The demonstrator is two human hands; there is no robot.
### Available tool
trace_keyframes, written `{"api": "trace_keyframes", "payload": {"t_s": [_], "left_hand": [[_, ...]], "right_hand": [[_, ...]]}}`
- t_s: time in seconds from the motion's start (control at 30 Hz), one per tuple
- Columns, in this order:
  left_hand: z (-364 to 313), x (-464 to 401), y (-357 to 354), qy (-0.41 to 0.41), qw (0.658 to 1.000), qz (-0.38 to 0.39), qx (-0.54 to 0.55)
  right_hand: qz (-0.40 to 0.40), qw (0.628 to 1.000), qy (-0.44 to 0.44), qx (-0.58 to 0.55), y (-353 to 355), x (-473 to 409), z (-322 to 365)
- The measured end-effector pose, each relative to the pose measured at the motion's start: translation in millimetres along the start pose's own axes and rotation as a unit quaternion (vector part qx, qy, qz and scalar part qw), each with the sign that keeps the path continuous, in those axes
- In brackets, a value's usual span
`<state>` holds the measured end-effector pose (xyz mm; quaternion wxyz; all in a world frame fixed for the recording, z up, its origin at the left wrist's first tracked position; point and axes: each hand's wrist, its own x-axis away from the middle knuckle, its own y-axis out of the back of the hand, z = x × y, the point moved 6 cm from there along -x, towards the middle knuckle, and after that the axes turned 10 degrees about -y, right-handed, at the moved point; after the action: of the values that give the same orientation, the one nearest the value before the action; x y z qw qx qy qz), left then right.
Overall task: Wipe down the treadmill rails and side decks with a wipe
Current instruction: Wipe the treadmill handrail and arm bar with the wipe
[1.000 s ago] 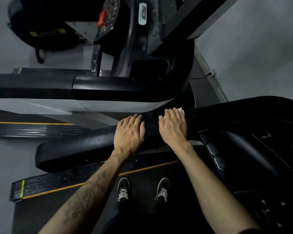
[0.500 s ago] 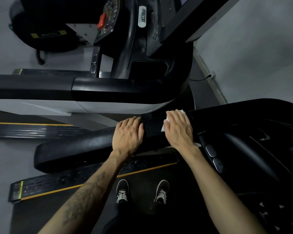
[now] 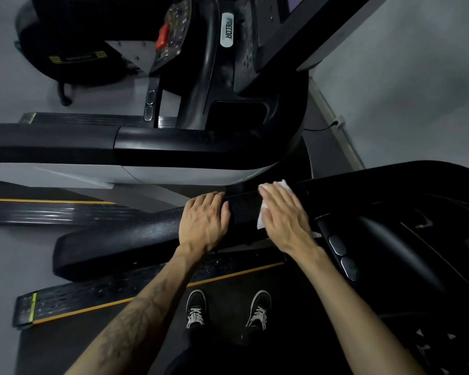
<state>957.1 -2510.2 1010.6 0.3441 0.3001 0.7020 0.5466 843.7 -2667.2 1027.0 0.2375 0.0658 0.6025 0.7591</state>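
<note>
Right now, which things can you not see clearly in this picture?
- Wipe: the right hand covers most of it.
- Handrail under the left hand: hidden by that hand.
- Console at right: too dark, cut by the edge.
- Neighbouring panel: buttons blurred.

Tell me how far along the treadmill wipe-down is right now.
Nothing looks clearly finished. In hand: the right hand presses the white wipe flat on the black handrail, while the left hand rests on the same rail. Left to do, as far as the picture shows: the side deck with the yellow stripe below.
</note>
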Motion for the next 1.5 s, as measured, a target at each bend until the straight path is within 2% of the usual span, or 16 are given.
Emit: {"api": "trace_keyframes", "payload": {"t_s": [0.07, 0.23, 0.33, 0.47, 0.57, 0.63, 0.8, 0.87, 0.97, 1.07, 1.13, 1.23, 1.3, 1.37, 1.43, 1.5], "left_hand": [[-0.2, 0.3, 0.5, 0.003, 1.0, -0.002, 0.002], [-1.9, 0.5, 1.8, 0.006, 1.0, -0.006, 0.004], [-1.6, 1.0, 1.6, 0.006, 1.0, -0.004, 0.005], [-1.3, 0.8, 1.0, 0.003, 1.0, -0.001, 0.003], [-1.9, 0.5, 2.2, 0.006, 1.0, -0.007, 0.007], [-2.2, 1.2, 2.0, 0.007, 1.0, -0.007, 0.008], [-1.8, 1.7, 0.8, 0.01, 1.0, 0.002, 0.008], [-3.1, 2.0, 1.9, 0.007, 1.0, 0.001, 0.008], [-2.9, 2.2, 2.4, 0.005, 1.0, -0.002, 0.012], [-2.8, 2.6, 1.8, 0.007, 1.0, 0.001, 0.014], [-3.0, 2.4, 1.8, 0.004, 1.0, 0.002, 0.014], [-3.0, 2.0, 2.3, 0.007, 1.0, 0.008, 0.015], [-3.3, 2.3, 1.9, 0.008, 1.0, 0.014, 0.016], [-3.2, 2.8, 1.2, 0.007, 1.0, 0.02, 0.016], [-2.9, 3.2, 0.7, 0.007, 1.0, 0.023, 0.016], [-2.4, 2.9, 0.2, 0.006, 1.0, 0.023, 0.016]], "right_hand": [[-0.004, 0.998, -0.053, 0.035, 2.9, -1.6, -17.5], [0.06, 0.977, -0.19, 0.073, -8.3, -35.8, -21.1], [0.077, 0.985, -0.147, 0.041, -13.9, -40.3, 5.4], [0.033, 0.999, -0.033, -0.01, -10.7, 2.5, 25.4], [0.0, 1.0, 0.004, -0.024, -2.3, 28.1, 7.7], [-0.024, 0.999, -0.027, -0.002, 0.8, 29.1, -10.9], [-0.039, 0.978, -0.204, 0.024, -8.1, 3.7, -14.9], [-0.042, 0.981, -0.191, 0.012, -14.3, 6.2, 0.6], [-0.029, 0.996, -0.083, -0.016, -19.2, 32.3, 18.7], [-0.023, 0.999, 0.004, -0.034, -11.1, 53.9, 7.4], [-0.035, 0.999, -0.001, -0.025, -3.3, 55.0, -14.6], [-0.054, 0.994, -0.092, -0.012, 0.3, 39.5, -42.7], [-0.062, 0.984, -0.164, -0.017, -2.1, 24.2, -42.0], [-0.063, 0.978, -0.198, -0.023, -8.9, 14.3, -28.2], [-0.064, 0.984, -0.166, -0.032, -15.8, 15.6, -6.9], [-0.05, 0.993, -0.092, -0.05, -20.8, 30.3, 11.2]]}}
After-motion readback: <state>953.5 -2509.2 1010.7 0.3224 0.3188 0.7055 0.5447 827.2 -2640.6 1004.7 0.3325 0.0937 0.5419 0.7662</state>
